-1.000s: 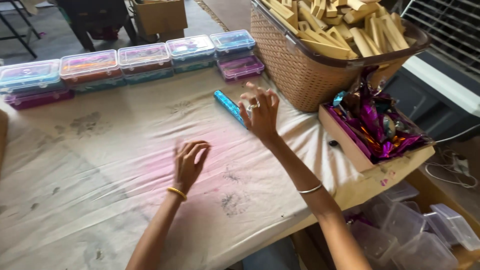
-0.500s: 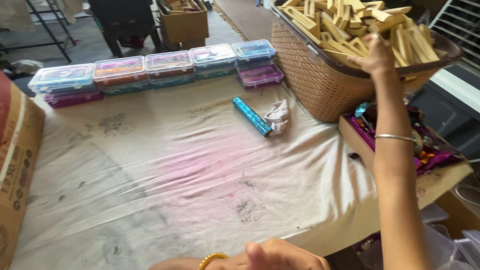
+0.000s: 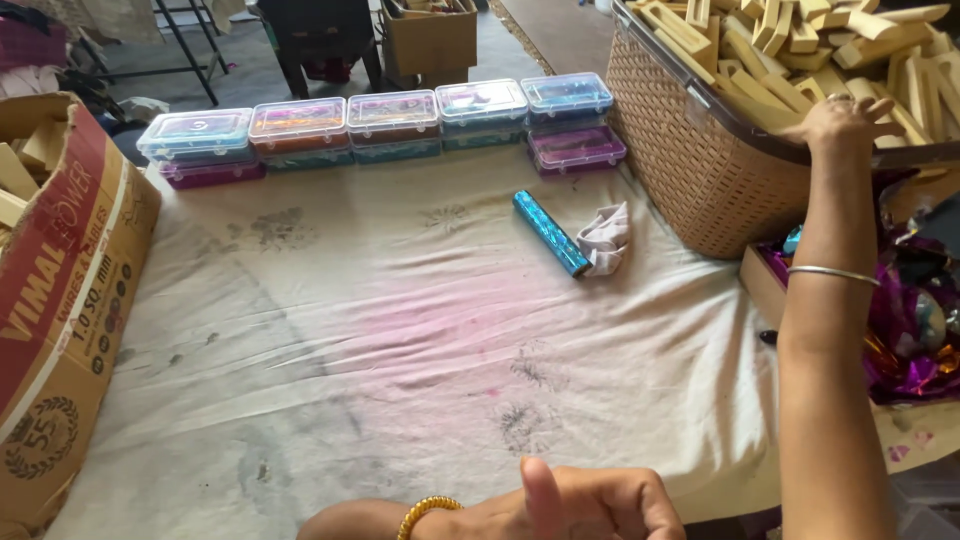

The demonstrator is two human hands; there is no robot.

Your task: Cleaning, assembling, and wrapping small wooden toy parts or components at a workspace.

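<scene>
1. At the upper right of the frame, the right hand point(image 3: 845, 120) reaches up into a big woven basket point(image 3: 690, 160). Its fingers are spread and bent over the pale wooden blocks point(image 3: 800, 40) heaped inside. I cannot tell if it has grabbed one.
2. At the bottom middle, the left hand point(image 3: 570, 505) sits low over the table edge. It is loosely curled, with the thumb sticking up, and it holds nothing.
3. Near the middle of the table lies a shiny blue roll point(image 3: 550, 233). A crumpled white cloth point(image 3: 605, 238) touches its right side.
4. Along the top of the table stands a row of small clear plastic boxes point(image 3: 380, 125) with colourful things inside.
5. At the right edge, below the basket, a cardboard tray point(image 3: 765, 285) holds shiny purple foil point(image 3: 910, 330).
6. At the left edge sits a big red and brown cardboard box point(image 3: 60, 300).
7. A stained white sheet point(image 3: 350, 340) covers the table.
</scene>
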